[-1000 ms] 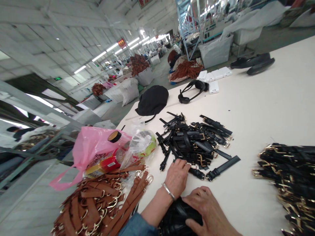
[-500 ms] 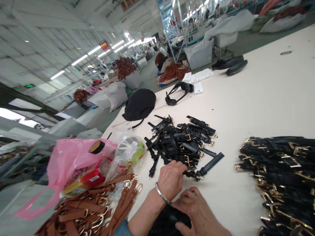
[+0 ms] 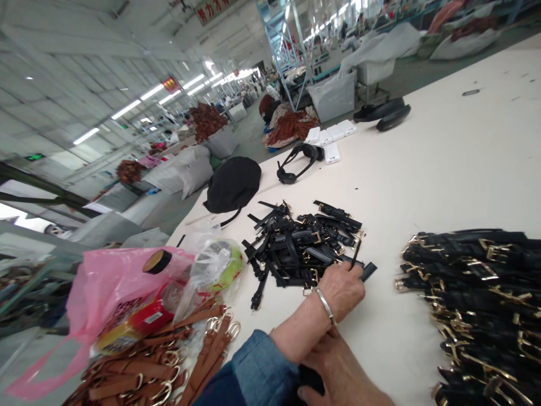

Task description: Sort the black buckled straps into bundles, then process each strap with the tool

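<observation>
My left hand [image 3: 343, 292], with a silver bangle at the wrist, reaches to the near right edge of a loose pile of black buckle straps [image 3: 291, 242]. Its fingers are closed on a black strap [image 3: 357, 252], whose narrow end sticks up past the knuckles. Another strap end [image 3: 369, 272] lies just beyond the fingers. Below the left wrist, my right hand [image 3: 338, 369] curls round black straps [image 3: 310, 379] close to my body. The left forearm covers much of the right fingers and of what they hold.
A neat stack of black buckle straps [image 3: 477, 304] lies right. Brown straps with rings [image 3: 139, 366], a pink bag [image 3: 97, 282] and a tape roll in plastic [image 3: 217, 262] sit left. Farther back are a black cap [image 3: 234, 183], a black headset [image 3: 300, 160] and white boxes [image 3: 332, 152].
My left hand has moved right and slightly away from me, crossing over my right hand with a strap in its fingers. My right hand stays low near my body. The view has shifted slightly.
</observation>
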{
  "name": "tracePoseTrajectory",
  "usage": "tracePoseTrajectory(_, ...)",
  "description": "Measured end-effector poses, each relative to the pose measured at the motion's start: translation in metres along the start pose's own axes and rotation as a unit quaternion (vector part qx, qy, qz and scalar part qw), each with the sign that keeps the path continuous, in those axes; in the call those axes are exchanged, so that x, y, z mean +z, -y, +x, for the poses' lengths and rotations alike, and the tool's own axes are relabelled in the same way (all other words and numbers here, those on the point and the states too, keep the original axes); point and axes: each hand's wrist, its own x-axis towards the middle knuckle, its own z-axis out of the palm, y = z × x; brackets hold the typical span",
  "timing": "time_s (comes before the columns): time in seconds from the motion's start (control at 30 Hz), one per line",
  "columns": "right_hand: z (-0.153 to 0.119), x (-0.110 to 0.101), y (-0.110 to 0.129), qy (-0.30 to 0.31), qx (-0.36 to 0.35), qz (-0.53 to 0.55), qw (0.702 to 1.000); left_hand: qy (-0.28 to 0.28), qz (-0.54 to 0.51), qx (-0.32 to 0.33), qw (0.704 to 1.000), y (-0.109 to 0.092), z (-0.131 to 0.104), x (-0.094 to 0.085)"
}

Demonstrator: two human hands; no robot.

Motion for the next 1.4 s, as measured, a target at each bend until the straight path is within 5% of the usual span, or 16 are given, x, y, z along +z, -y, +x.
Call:
tracePoseTrajectory(0.23, -0.007, 0.015, -0.005, -0.011, 0.049, 0.053, 0.997, -0.045, -0.083, -0.074, 0.993, -0.024, -0.013, 0.022)
tracePoseTrajectory(0.43, -0.006, 0.019, -0.003, -0.051, 0.004, 0.032, 0.998, 0.002, -0.154, -0.108, 0.982, -0.016, -0.029, 0.028)
tracePoseTrajectory(0.6, -0.004, 0.018, -0.003, -0.252, -0.135, -0.002, 0.958, 0.034, -0.177, -0.125, 0.976, 0.013, -0.078, 0.021)
tracePoseTrajectory(0.73, -0.007, 0.015, -0.007, -0.414, -0.116, -0.065, 0.901, 0.066, -0.206, -0.136, 0.967, 0.005, -0.122, 0.019)
tracePoseTrajectory(0.9, -0.006, 0.020, -0.016, -0.313, -0.024, -0.118, 0.942, 0.028, -0.386, -0.126, 0.913, -0.005, -0.149, 0.015)
tracePoseTrajectory(1.03, -0.004, 0.028, -0.021, -0.212, -0.004, -0.135, 0.968, -0.048, -0.298, -0.413, 0.859, 0.042, -0.153, 0.028)
tracePoseTrajectory(1.13, -0.004, 0.030, -0.025, -0.168, -0.001, -0.125, 0.978, -0.061, -0.234, -0.504, 0.829, 0.084, -0.150, 0.049)
tracePoseTrajectory(1.23, -0.006, 0.028, -0.027, -0.145, 0.003, -0.117, 0.982, -0.054, -0.214, -0.541, 0.811, 0.100, -0.148, 0.065)
tracePoseTrajectory(1.4, -0.006, 0.025, -0.026, -0.119, -0.004, -0.128, 0.985, -0.038, -0.225, -0.554, 0.800, 0.088, -0.165, 0.061)
